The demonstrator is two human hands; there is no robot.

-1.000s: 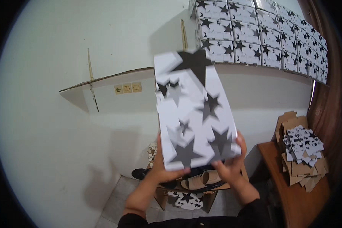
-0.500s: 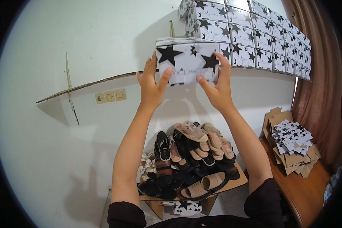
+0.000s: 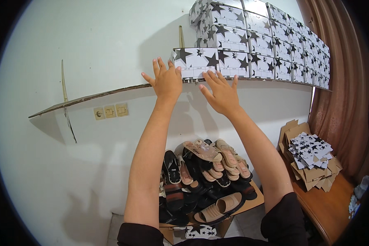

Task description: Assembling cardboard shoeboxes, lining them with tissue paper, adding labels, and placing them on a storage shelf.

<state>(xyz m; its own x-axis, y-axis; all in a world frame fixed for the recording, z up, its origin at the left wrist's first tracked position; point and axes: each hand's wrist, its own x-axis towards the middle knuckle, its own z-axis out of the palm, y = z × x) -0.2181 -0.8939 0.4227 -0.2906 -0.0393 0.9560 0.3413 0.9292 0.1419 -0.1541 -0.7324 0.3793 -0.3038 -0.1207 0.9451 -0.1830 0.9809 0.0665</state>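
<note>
A white shoebox point(image 3: 196, 61) with black and grey stars rests on the wall shelf point(image 3: 110, 91), at the left end of the bottom row of like boxes. My left hand point(image 3: 167, 80) is at its left side, fingers stretched upward and apart. Just below its lower right front edge is my right hand point(image 3: 222, 91), fingers spread, the tips at or very near the box. Neither hand is wrapped around anything. Whether the fingertips press on the cardboard is hard to tell.
Stacked star-patterned boxes point(image 3: 261, 43) fill the shelf's right part. Below, sandals point(image 3: 219, 207) and other footwear are heaped on a small table point(image 3: 254, 199). Flattened cartons point(image 3: 315, 176) lie on a wooden desk point(image 3: 332, 209) at right, beside a brown curtain point(image 3: 340, 98). Wall switches point(image 3: 110, 111) sit under the shelf.
The shoebox has gone from between my two hands, held in front of the shelf, onto the shelf against the neighbouring box. Both hands have let go and their fingers have spread.
</note>
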